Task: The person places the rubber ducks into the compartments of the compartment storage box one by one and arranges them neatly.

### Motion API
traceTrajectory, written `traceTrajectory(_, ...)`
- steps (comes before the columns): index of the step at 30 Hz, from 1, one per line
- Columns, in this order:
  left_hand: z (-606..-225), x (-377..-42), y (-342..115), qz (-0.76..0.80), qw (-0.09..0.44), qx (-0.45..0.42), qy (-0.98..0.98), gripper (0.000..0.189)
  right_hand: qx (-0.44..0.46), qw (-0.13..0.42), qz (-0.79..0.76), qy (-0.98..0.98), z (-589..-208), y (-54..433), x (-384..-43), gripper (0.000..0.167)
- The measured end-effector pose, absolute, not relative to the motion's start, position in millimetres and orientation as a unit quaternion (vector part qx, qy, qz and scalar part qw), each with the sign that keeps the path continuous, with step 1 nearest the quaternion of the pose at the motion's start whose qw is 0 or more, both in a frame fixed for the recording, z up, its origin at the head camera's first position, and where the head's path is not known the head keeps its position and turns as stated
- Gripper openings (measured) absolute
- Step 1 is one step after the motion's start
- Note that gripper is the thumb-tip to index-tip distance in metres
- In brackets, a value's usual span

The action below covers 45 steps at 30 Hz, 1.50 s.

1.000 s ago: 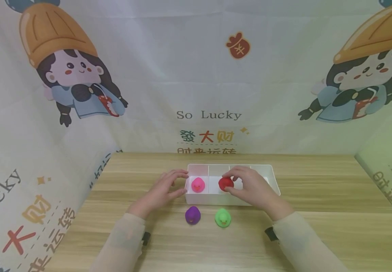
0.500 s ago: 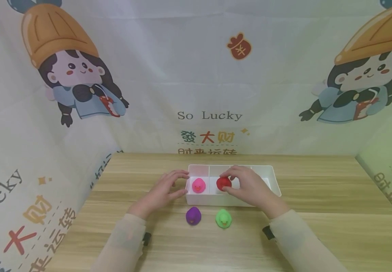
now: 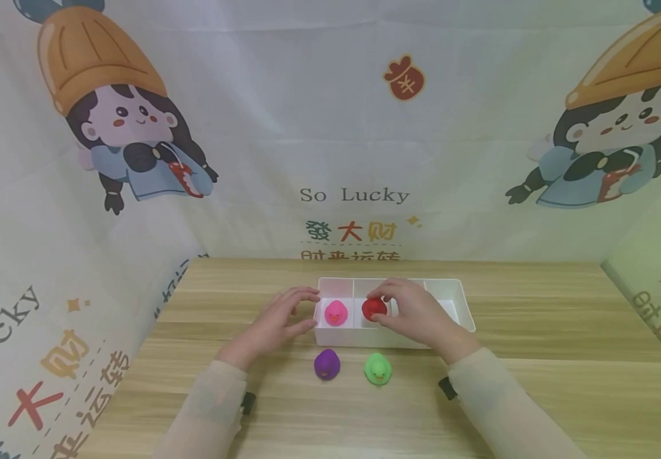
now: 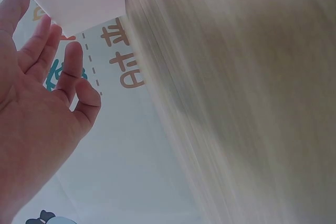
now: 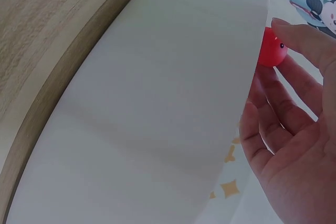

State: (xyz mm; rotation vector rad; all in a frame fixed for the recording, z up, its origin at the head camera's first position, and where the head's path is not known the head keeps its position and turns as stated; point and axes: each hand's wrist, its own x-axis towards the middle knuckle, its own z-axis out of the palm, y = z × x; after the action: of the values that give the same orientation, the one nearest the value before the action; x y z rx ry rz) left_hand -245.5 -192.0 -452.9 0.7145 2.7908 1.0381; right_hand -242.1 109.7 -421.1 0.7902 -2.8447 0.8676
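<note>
A white divided box sits on the table in the head view. My right hand pinches a red toy duck between thumb and fingers at the second compartment from the left. In the right wrist view the box wall hides part of the red duck, leaving one dark eye visible. A pink toy duck lies in the leftmost compartment. At the box's left end is my left hand, its fingertips touching the end wall, fingers spread and loosely extended. It holds nothing else.
In front of the box, a purple toy duck and a green toy duck sit on the wooden table. Printed cloth hangs behind the table and along both sides.
My right hand has shifted slightly left with the red duck, further into the second compartment. The left hand, the box and the other ducks stay about the same.
</note>
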Motion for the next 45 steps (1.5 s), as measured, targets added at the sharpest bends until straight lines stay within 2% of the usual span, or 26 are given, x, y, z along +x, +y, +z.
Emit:
traceTrajectory(9,-453.2,-246.7,-191.0,0.339,0.043,0.23,0.911,0.049,0.241,0.008,0.265,-0.934,-424.5,106.5,-246.8,0.038)
traceTrajectory(45,-454.9,-246.2,-191.6,0.342,0.042,0.231,0.91,0.048,0.228,-0.034,0.233,-0.945,-434.9,92.3,-267.4,0.027)
